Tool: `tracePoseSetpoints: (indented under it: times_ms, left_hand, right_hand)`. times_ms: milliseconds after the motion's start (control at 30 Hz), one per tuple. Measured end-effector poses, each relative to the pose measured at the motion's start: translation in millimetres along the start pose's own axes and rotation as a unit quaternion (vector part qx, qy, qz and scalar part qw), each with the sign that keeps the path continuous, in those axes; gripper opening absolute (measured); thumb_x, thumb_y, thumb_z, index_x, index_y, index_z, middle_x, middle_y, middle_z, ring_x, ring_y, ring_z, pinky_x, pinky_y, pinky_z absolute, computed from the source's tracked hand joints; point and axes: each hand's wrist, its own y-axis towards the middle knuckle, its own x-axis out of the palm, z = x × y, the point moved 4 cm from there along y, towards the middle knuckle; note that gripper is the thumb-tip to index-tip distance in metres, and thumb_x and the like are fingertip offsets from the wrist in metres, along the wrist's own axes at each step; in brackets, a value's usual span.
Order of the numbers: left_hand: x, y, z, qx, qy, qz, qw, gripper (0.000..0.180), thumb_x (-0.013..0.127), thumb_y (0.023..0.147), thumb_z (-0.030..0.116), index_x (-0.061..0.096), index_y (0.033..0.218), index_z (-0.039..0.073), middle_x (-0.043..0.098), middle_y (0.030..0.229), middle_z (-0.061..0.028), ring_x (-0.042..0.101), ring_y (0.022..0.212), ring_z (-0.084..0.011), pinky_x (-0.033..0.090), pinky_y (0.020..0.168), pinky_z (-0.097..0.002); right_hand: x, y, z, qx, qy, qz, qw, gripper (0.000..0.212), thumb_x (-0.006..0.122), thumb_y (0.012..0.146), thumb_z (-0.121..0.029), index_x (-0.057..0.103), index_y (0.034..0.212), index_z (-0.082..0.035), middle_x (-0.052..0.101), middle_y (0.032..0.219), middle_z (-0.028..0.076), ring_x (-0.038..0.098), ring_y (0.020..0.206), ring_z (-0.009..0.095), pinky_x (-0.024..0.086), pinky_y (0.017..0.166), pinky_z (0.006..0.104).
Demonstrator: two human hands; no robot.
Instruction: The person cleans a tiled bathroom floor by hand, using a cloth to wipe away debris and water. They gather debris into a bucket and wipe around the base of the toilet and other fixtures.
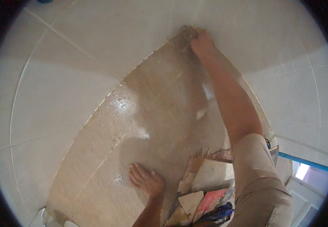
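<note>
My right hand (202, 42) is stretched to the far corner of a brownish tiled floor (95, 159), where two pale tiled walls meet. Its fingers are curled around something small and dark at the corner, too unclear to name. My left hand (147, 180) lies flat on the floor nearer to me, with fingers spread and nothing in it. Wet-looking shiny patches and thin joint lines mark the floor around both hands. Beige cloth (262, 178) covers the upper part of my right arm.
Beside my right arm lies a pile of broken tile pieces (211, 174), among them a pink-red piece (211, 198) and crumpled dark blue material (220, 213). A blue strip (307, 162) and a white panel (304, 193) are at the right. Pale tiled walls (58, 87) border the floor.
</note>
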Motion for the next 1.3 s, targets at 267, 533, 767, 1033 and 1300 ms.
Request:
tracePoseSetpoints:
  times_ms: [267,533,767,1033,1300]
  left_hand:
    - [-8,0,-2,-0.007,0.006,-0.001,1.000,0.068,0.037,0.107,0.037,0.030,0.160,-0.003,0.031,0.166,-0.0253,0.025,0.154,-0.0464,0.015,0.123,-0.0617]
    - [0,-4,-5,-0.013,-0.006,-0.040,0.999,0.080,0.055,0.097,0.037,0.030,0.160,-0.005,0.028,0.167,-0.0267,0.021,0.155,-0.0466,0.013,0.125,-0.0618]
    - [-5,-2,3,0.023,-0.004,0.039,0.999,0.067,0.033,0.110,0.041,0.030,0.162,0.000,0.033,0.166,-0.0230,0.027,0.154,-0.0437,0.016,0.123,-0.0605]
    - [1,-7,-12,-0.006,0.059,0.038,0.998,0.066,0.029,0.112,0.044,0.034,0.160,-0.001,0.035,0.165,-0.0245,0.032,0.151,-0.0456,0.024,0.121,-0.0613]
    - [4,-7,0,0.024,0.031,0.054,0.998,0.065,0.031,0.112,0.043,0.033,0.161,0.000,0.033,0.166,-0.0238,0.032,0.151,-0.0468,0.024,0.121,-0.0609]
  right_hand:
    - [8,-112,-122,-0.219,-0.033,-0.155,0.963,0.042,0.065,0.087,-0.013,0.075,0.127,-0.018,0.071,0.129,0.010,0.064,0.124,0.033,0.052,0.103,0.0520]
    - [3,-48,-37,-0.059,-0.105,-0.077,0.990,0.046,0.050,0.106,-0.034,0.070,0.129,0.000,0.063,0.136,0.024,0.057,0.129,0.041,0.046,0.107,0.0560]
    - [31,-221,-201,-0.191,0.173,-0.201,0.945,0.027,0.060,0.096,-0.013,0.073,0.120,-0.009,0.069,0.121,0.020,0.062,0.117,0.041,0.048,0.106,0.0528]
    - [-135,-253,-19,0.152,0.456,-0.137,0.866,0.039,0.058,0.099,-0.007,0.067,0.137,-0.010,0.072,0.125,0.015,0.070,0.102,0.029,0.056,0.089,0.0421]
    - [-155,-242,206,0.284,-0.145,0.065,0.946,0.046,0.069,0.088,-0.019,0.071,0.133,-0.007,0.071,0.125,0.025,0.068,0.118,0.041,0.054,0.100,0.0479]
